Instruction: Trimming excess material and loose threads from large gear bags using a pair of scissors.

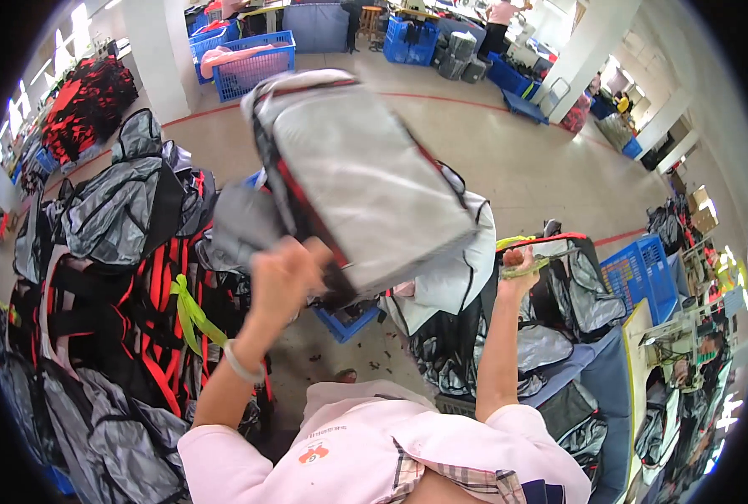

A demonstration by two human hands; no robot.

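Observation:
A large grey bag [366, 176] with black sides and red piping is tilted in the air before me, smeared by motion. My left hand [290, 273] is closed on its lower left edge; the fingers are blurred. Off to the right, my right hand [518, 267] is raised with curled fingers around a small yellow-green thing [532, 268] whose kind I cannot make out. Just beyond that hand lies a black and silver bag [588, 286] with a red edge. A white panel with black trim [458, 273] sits between the held bag and my right arm.
Silver and black bags [118, 214] pile up on the left, with a yellow-green strip [191, 315] tied among red-edged straps. A blue crate [641, 277] stands at right. Farther off are another blue crate [256, 67], white pillars [157, 50] and a person [500, 21].

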